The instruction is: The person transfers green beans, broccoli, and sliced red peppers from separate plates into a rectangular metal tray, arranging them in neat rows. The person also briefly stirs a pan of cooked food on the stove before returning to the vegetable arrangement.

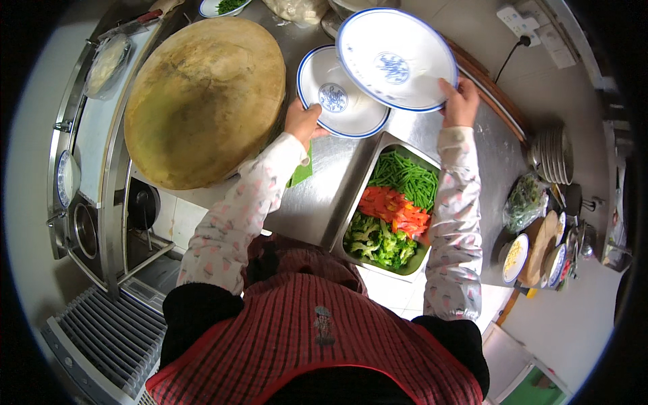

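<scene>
My left hand [302, 121] grips the near left rim of a white plate [358, 115] with a blue edge and a blue motif at its centre. In my right hand [461, 101] is a second blue-rimmed white plate [400, 30], pinched at its right edge with the thumb on top. This second plate is tilted and overlaps the first one's upper right part. Both plates bear no food. Just nearer to me stands a steel tray [349, 212] holding green beans [403, 174], red pepper strips [392, 208] and broccoli [382, 240] in separate bands.
A large round wooden chopping block [207, 101] stands at the left. Stacked plates [554, 154], a bag of greens [526, 200] and a bowl of yellow bits [514, 258] line the right side. A socket strip [517, 26] with a plugged cord hangs on the wall.
</scene>
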Tool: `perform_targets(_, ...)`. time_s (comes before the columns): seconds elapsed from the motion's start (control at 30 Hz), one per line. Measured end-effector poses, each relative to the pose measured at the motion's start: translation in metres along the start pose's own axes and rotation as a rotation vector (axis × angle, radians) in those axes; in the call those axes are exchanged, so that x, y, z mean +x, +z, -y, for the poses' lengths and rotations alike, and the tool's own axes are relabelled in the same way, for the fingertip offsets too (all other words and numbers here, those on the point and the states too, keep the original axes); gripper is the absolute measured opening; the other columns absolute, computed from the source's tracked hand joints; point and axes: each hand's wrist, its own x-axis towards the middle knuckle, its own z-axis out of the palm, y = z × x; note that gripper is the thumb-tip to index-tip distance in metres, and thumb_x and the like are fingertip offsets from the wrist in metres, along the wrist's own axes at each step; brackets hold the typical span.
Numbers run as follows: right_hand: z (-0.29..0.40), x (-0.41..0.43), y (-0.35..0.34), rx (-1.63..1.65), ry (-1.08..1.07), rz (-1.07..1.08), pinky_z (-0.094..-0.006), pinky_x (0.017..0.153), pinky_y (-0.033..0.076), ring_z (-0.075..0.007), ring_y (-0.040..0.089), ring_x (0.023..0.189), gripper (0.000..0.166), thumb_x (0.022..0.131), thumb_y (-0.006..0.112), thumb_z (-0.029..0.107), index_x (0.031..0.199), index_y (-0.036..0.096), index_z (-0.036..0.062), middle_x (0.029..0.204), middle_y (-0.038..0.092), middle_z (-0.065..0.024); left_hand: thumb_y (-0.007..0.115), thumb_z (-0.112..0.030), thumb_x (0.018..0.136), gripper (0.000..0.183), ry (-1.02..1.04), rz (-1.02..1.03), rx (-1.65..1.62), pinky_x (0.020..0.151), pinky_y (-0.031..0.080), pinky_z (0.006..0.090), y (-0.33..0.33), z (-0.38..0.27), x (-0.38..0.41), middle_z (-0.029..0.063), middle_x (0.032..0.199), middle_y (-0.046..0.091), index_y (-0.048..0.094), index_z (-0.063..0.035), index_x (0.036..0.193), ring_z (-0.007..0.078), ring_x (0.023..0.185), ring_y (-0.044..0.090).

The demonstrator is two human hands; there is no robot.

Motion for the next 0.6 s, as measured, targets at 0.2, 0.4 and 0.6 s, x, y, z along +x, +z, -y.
perform_targets(0.2,-0.077,-0.026,0.037,-0.083,0.069,0.191,-0.0303,0.039,0.04,-0.015,0.053,0.047,0.024,0.075,0.074,0.01,0.088,0.057,-0.0029,0.068,0.059,-0.0082,0.03,-0.032,0.102,0.046,-0.05,0.026,0.274,0.05,0.056,0.0346,-0.006,0.017,0.019,0.0236,0.073,0.066,0.049,0.0098,0.103,0.0303,0.058,0.067)
perform_targets(0.4,-0.109,-0.029,0.005,-0.115,-0.077,0.352,-0.0273,0.051,0.045,-0.0125,0.056,0.057,0.026,0.085,0.071,0.02,0.095,0.062,-0.0021,0.072,0.061,-0.0057,0.04,-0.034,0.097,0.037,-0.137,0.212,0.378,0.038,0.031,0.0258,-0.028,0.056,-0.029,0.0094,0.057,0.058,0.049,-0.008,0.072,0.0131,0.041,0.049)
perform_targets(0.6,-0.066,-0.164,-0.118,-0.869,-0.171,0.388,-0.0335,0.06,0.053,-0.0237,0.067,0.061,0.018,0.082,0.071,0.024,0.093,0.075,0.0107,0.075,0.07,-0.0111,0.049,-0.015,0.094,0.02,-0.164,0.358,0.37,0.047,0.041,0.0245,-0.029,0.11,-0.103,0.0018,0.063,0.054,0.056,-0.0038,0.08,0.0084,0.05,0.049)
